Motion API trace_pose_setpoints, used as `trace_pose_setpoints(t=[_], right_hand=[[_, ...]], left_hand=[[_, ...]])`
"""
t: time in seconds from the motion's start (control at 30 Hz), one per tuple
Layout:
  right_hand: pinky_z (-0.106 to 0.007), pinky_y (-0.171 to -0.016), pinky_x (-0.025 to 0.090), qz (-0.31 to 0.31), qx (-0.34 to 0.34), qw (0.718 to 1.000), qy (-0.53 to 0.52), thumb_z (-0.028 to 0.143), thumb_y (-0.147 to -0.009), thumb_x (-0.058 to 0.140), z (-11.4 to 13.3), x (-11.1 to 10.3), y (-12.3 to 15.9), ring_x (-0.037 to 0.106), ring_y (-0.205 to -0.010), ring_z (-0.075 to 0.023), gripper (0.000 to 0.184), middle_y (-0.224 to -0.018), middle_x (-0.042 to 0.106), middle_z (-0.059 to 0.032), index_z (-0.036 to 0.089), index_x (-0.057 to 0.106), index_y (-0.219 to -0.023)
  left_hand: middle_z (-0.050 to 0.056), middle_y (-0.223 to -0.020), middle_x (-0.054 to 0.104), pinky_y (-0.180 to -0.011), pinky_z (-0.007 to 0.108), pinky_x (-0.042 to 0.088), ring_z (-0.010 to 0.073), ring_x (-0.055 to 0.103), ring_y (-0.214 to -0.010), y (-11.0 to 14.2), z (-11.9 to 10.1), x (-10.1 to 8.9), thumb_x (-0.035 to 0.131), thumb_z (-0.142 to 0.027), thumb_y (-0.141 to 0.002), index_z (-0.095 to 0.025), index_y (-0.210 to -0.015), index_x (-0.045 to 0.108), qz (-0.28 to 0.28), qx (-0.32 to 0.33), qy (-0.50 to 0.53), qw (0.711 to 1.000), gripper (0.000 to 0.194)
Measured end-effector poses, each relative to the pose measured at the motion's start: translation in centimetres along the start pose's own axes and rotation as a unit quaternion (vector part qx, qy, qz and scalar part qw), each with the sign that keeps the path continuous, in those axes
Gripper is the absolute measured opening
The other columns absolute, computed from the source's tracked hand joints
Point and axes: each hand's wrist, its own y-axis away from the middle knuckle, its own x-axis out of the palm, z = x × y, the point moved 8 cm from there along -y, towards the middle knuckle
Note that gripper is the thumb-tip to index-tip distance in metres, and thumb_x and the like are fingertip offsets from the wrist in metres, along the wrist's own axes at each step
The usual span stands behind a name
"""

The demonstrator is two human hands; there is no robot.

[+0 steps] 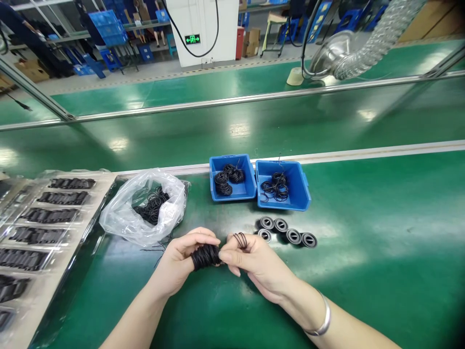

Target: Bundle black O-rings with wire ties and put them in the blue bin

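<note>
My left hand (pixel 181 259) is closed, with a thick stack of thin black rubber rings (pixel 205 255) threaded on one finger. My right hand (pixel 250 264) pinches at the end of that stack and carries a few more black rings (pixel 240 239) looped over a finger. Both hands hover just above the green bench. Just beyond them lies a row of several round black parts (pixel 286 231) with grey centres. Two blue bins (pixel 232 193) (pixel 301 194) behind that row hold loose black rings.
A clear plastic bag (pixel 119 218) of black rings lies to the left. Clear trays (pixel 54 228) with rows of black parts fill the far left. A green conveyor belt (pixel 254 126) runs behind the bench. A silver duct hose (pixel 378 39) hangs at the upper right.
</note>
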Motion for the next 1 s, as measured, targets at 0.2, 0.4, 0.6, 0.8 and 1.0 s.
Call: trace_pose_setpoints(t=[0.2,0.4,0.6,0.8,1.0], right_hand=[[-0.026,-0.055,0.022,0.034,0.057,0.995,-0.075,0.033,-0.074,0.086,-0.5,0.6,0.0,0.044,-0.050,-0.0070,0.027,-0.069,0.067,-0.0026,0.014,0.067,-0.068],[-0.027,-0.056,0.024,0.026,0.044,0.997,-0.053,0.038,-0.076,0.084,-0.2,0.7,0.0,0.043,-0.052,-0.0076,0.031,-0.070,0.066,-0.0021,0.014,0.065,-0.069],[-0.028,-0.059,0.025,-0.007,0.001,1.000,0.029,0.038,-0.073,0.086,0.0,-0.1,0.1,0.039,-0.057,-0.0105,0.030,-0.056,0.053,0.0047,0.016,0.067,-0.066],[-0.028,-0.056,0.024,0.015,0.039,0.999,-0.023,0.036,-0.072,0.086,-0.3,0.2,0.1,0.040,-0.052,-0.0082,0.031,-0.058,0.056,0.0041,0.016,0.064,-0.064],[-0.027,-0.055,0.023,0.038,0.074,0.991,-0.107,0.034,-0.073,0.086,-0.9,0.9,0.2,0.042,-0.049,-0.0068,0.031,-0.062,0.060,0.0021,0.015,0.062,-0.066]], left_hand=[[0.005,-0.103,0.057,-0.074,0.029,0.060,0.0143,0.067,-0.079,0.1,-0.4,0.7,0.071,-0.008,-0.084,-0.022,-0.099,0.080,0.009,-0.004,0.037,0.999,0.022],[0.005,-0.105,0.058,-0.075,0.030,0.060,0.0138,0.068,-0.075,0.0,-0.4,0.7,0.071,-0.010,-0.085,-0.023,-0.101,0.079,0.009,-0.003,0.035,0.999,0.022],[0.008,-0.107,0.061,-0.085,0.029,0.055,0.0199,0.064,-0.096,0.0,-0.6,-0.3,0.069,-0.015,-0.088,-0.022,-0.103,0.079,0.007,0.009,-0.081,0.997,0.019],[0.009,-0.107,0.060,-0.083,0.031,0.057,0.0197,0.064,-0.093,0.3,-0.7,-0.2,0.068,-0.014,-0.088,-0.024,-0.105,0.079,0.027,0.008,-0.065,0.998,0.023],[0.006,-0.106,0.058,-0.077,0.032,0.061,0.0167,0.067,-0.082,0.3,-0.3,0.5,0.071,-0.012,-0.085,-0.022,-0.101,0.080,0.022,-0.012,0.022,0.999,0.021]])
